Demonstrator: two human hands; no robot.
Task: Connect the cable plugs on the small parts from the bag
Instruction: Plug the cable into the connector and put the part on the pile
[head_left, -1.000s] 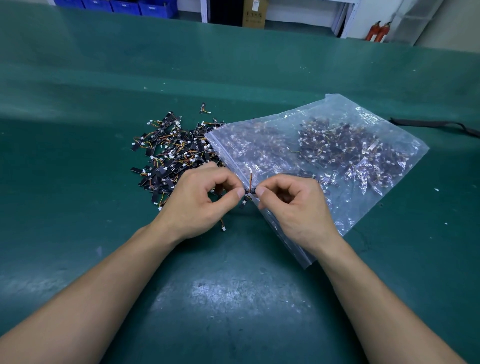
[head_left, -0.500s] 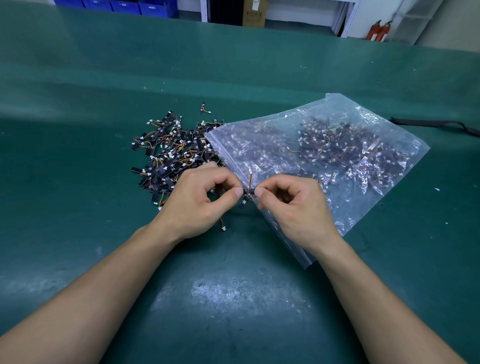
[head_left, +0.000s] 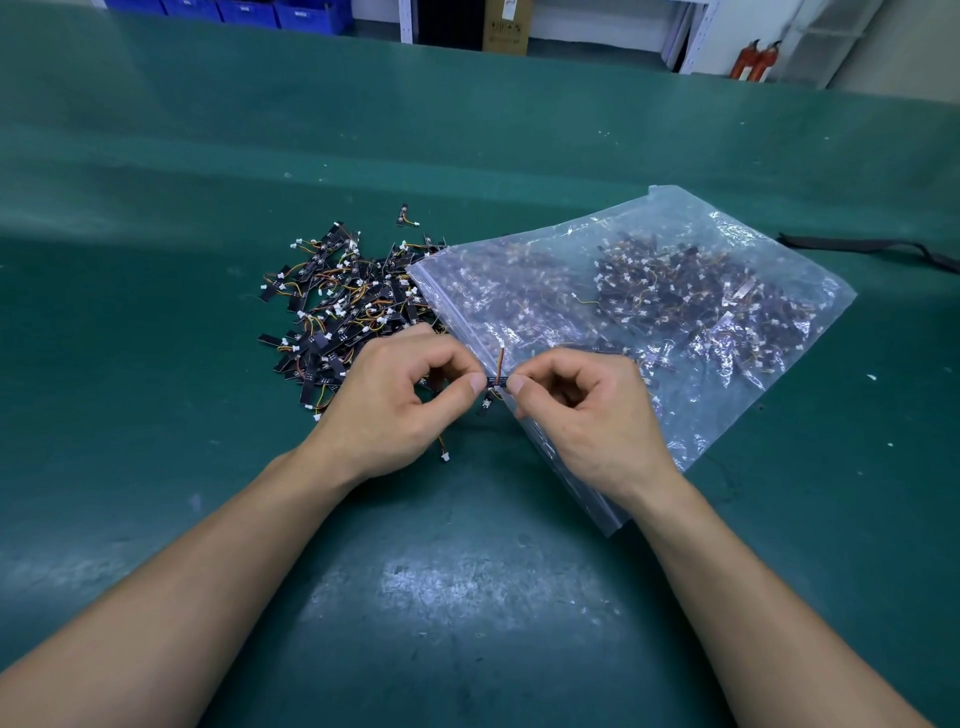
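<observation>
Left hand (head_left: 395, 395) and right hand (head_left: 587, 410) are both curled, thumb and forefinger tips pinching the same small part (head_left: 497, 383) from opposite sides, raised just over the near corner of the bag (head_left: 649, 322). An orange wire loop (head_left: 502, 359) sticks up between the fingertips.

Risks from here:
- Plug goes in skewed. Fingertips cover the joint, so alignment is by feel; forcing it could bend pins or crack the housing.
- Pull lands on the wire instead of the plug body, which strains the crimp.
- Part slips and drops into the pile (head_left: 343, 312) just left of the hands, so done and undone parts get mixed.
- Right wrist sits over the bag's zip edge; dragging it could shift the bag and spill parts.
- 1 white plug (head_left: 444, 457) shows below the left palm on a short lead and could snag.

Hard to read:
- Can't tell if the 2 halves are mated or apart; the joint is hidden.
- Can't tell if that low plug belongs to the held part or lies loose on the bench (head_left: 467, 597).
- Bag film glare blurs its contents; only dark strips and white plugs show.
- Pile status, connected or not, is too small to judge.
- Black strap (head_left: 872, 247) runs off the bench's right edge, cut off.
</observation>
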